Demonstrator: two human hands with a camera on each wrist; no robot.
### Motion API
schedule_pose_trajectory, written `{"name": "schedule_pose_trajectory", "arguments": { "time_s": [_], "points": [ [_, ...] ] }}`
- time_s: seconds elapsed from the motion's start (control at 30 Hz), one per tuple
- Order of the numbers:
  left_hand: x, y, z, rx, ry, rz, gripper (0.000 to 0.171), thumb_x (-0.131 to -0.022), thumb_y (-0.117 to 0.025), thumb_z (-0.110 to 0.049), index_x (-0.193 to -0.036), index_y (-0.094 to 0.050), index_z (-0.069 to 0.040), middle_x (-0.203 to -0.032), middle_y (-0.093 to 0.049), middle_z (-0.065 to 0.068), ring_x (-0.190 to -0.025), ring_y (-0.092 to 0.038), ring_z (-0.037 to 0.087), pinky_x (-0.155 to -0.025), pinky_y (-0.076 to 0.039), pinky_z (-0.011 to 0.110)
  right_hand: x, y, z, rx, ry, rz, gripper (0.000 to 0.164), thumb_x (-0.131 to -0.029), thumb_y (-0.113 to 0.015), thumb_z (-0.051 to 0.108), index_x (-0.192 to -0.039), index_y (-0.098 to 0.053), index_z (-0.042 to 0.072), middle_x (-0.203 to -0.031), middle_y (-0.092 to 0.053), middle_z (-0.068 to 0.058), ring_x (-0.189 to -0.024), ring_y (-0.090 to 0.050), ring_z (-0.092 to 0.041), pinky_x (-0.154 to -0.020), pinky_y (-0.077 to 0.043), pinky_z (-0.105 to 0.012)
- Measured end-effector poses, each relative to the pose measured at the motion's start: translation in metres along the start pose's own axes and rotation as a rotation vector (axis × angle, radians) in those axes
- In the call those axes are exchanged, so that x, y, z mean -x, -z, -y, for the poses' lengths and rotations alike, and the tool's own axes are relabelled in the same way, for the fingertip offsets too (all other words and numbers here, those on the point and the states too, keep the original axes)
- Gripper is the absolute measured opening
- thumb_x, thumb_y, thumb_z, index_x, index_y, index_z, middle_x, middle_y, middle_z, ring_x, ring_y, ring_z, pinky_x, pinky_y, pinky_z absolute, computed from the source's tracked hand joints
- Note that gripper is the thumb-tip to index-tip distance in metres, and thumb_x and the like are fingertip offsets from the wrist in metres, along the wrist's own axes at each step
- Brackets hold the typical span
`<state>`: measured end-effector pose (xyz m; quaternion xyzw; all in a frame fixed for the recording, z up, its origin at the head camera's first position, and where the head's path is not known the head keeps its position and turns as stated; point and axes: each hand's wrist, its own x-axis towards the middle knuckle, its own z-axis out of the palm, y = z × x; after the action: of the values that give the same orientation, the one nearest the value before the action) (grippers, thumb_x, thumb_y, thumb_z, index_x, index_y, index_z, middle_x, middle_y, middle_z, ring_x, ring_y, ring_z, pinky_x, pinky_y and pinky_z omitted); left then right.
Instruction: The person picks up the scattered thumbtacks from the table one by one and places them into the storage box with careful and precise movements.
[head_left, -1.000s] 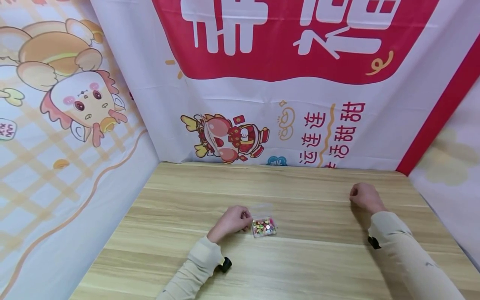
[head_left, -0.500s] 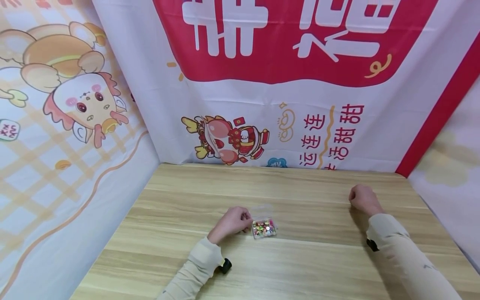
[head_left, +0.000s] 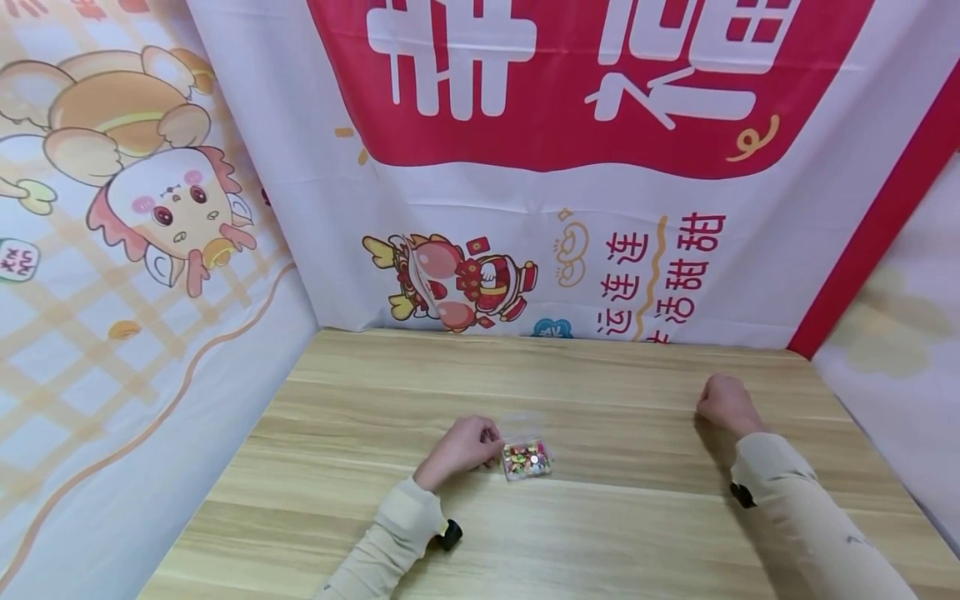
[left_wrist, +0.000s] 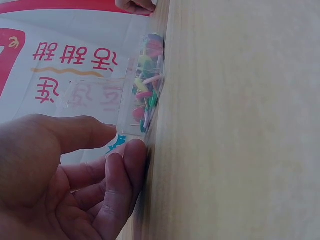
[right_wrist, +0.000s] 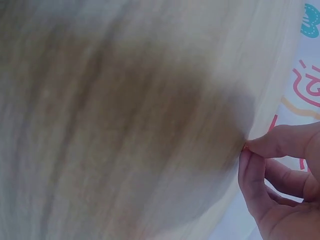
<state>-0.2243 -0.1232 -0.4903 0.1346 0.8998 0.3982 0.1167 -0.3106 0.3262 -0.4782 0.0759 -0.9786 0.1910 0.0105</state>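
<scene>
A small clear plastic box (head_left: 527, 460) full of coloured push pins (left_wrist: 146, 92) lies on the table, its transparent lid (left_wrist: 95, 102) raised. At the box's left side rests my left hand (head_left: 467, 443), fingers loosely bent. In the left wrist view its thumb and fingertips are close against the box's near edge; firm contact is hard to tell. Far to the right, my right hand (head_left: 727, 402) stays low over the table. Its thumb and forefinger pinch a tiny orange-red push pin (right_wrist: 245, 147), mostly hidden by the fingertips.
The wood-grain table (head_left: 615, 533) meets a white printed cloth (head_left: 465, 192) with a red panel at the back. Another patterned cloth (head_left: 150, 333) hangs along the left side. Dark wrist cameras sit at both cuffs.
The right hand has turned slightly, its knuckles now rounder in the head view, and stays in about the same place. The left hand and box keep still; the head view tilts up a little.
</scene>
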Motion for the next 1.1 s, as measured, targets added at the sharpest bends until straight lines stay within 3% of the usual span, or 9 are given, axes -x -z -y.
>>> {"name": "schedule_pose_trajectory", "arguments": {
  "time_s": [0.2, 0.4, 0.6, 0.73, 1.1],
  "points": [
    [0.000, 0.000, 0.001, -0.003, -0.004, 0.000, 0.009, -0.094, -0.065, -0.013, -0.088, -0.067, -0.007, -0.072, -0.069, 0.005, -0.059, -0.062, 0.014, -0.051, -0.049, 0.024, 0.002, -0.003, 0.001, 0.023, -0.006, -0.016, 0.015, -0.064, -0.062, 0.003, -0.052, -0.056, 0.008, -0.057, -0.052, -0.007, -0.059, -0.046, -0.024, -0.051, -0.040, -0.033],
    [0.002, 0.000, 0.002, -0.009, -0.012, -0.001, 0.010, -0.094, -0.065, -0.013, -0.087, -0.067, -0.006, -0.071, -0.069, 0.005, -0.058, -0.062, 0.014, -0.051, -0.049, 0.024, 0.004, -0.003, 0.005, 0.024, -0.009, 0.004, 0.025, -0.065, -0.052, -0.001, -0.050, -0.040, 0.015, -0.058, -0.047, -0.007, -0.059, -0.043, -0.024, -0.052, -0.039, -0.034],
    [0.001, -0.001, 0.003, -0.005, -0.008, 0.000, 0.009, -0.094, -0.065, -0.013, -0.088, -0.067, -0.007, -0.071, -0.069, 0.004, -0.058, -0.061, 0.014, -0.051, -0.049, 0.024, 0.009, -0.006, 0.017, -0.004, 0.044, -0.012, 0.017, -0.065, -0.052, 0.000, -0.052, -0.052, 0.011, -0.052, -0.045, 0.002, -0.054, -0.042, -0.017, -0.050, -0.035, -0.029],
    [0.001, -0.001, 0.003, -0.006, -0.007, -0.004, 0.009, -0.094, -0.065, -0.013, -0.087, -0.067, -0.007, -0.071, -0.069, 0.005, -0.058, -0.062, 0.014, -0.050, -0.049, 0.025, 0.013, -0.008, 0.029, -0.028, 0.083, -0.050, 0.010, -0.069, -0.057, -0.001, -0.063, -0.061, 0.005, -0.059, -0.055, -0.003, -0.058, -0.047, -0.018, -0.053, -0.038, -0.030],
    [-0.001, 0.000, 0.003, -0.013, -0.011, 0.004, 0.009, -0.094, -0.065, -0.013, -0.088, -0.067, -0.006, -0.071, -0.069, 0.003, -0.058, -0.061, 0.012, -0.052, -0.050, 0.025, 0.024, -0.024, 0.080, -0.131, 0.118, 0.009, 0.004, -0.079, -0.062, 0.001, -0.076, -0.062, 0.004, -0.071, -0.061, -0.005, -0.066, -0.053, -0.018, -0.059, -0.043, -0.029]
  ]
}}
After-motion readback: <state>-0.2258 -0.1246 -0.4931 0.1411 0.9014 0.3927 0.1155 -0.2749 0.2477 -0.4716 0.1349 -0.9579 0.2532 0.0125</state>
